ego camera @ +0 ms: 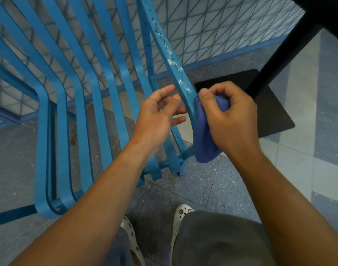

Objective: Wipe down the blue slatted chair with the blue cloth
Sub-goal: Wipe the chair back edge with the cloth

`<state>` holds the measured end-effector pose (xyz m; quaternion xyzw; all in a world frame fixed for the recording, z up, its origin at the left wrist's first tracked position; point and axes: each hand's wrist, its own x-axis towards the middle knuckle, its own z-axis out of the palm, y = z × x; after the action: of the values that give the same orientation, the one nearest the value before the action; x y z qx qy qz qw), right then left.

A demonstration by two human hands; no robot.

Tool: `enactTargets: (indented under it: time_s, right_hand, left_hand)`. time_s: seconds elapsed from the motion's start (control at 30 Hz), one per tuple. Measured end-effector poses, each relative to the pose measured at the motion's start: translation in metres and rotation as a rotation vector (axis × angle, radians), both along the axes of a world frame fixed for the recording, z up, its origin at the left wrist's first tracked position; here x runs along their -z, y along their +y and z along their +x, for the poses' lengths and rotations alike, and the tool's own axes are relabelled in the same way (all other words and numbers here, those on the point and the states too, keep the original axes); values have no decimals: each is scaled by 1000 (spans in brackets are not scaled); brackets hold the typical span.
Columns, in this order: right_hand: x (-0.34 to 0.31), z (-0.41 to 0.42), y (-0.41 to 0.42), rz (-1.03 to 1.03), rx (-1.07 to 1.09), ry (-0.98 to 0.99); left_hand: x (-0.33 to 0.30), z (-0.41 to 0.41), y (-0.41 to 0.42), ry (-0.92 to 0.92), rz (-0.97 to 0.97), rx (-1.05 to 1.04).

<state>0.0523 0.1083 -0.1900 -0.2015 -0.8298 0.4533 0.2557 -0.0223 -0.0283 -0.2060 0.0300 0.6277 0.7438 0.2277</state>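
Head view: right hand (229,120) grips bunched blue cloth (204,143), pressing it on the right side of the chair armrest (175,68). Left hand (156,116) is just left of that rail, fingers loosely spread, holding nothing. Blue slatted chair (68,104) extends left of both hands. Rail above the cloth carries white specks and dark squiggles. Black table base (269,108) lies right of the right hand on speckled floor.

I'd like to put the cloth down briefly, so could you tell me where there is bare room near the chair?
Bare floor lies between the chair's front edge and the white shoes. The black mat under the table leg is bare too. By the armrest it is crowded: both hands and the blue cloth.
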Motion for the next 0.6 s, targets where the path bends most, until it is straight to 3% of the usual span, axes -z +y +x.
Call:
enactTargets:
  time_s: [0.1, 0.33, 0.43, 0.6]
  right_hand:
    - [5, -2, -7, -3, -79, -45]
    - [2, -11, 19, -81, 90, -42]
    - [-1, -2, 10, -69, 4, 43]
    - [4, -19, -5, -37, -92, -22]
  left_hand:
    - [0, -6, 4, -103, 65, -6]
    - [1, -17, 15, -254, 126, 23]
    - [3, -22, 16, -303, 166, 33]
    - [4, -23, 20, -353, 223, 23]
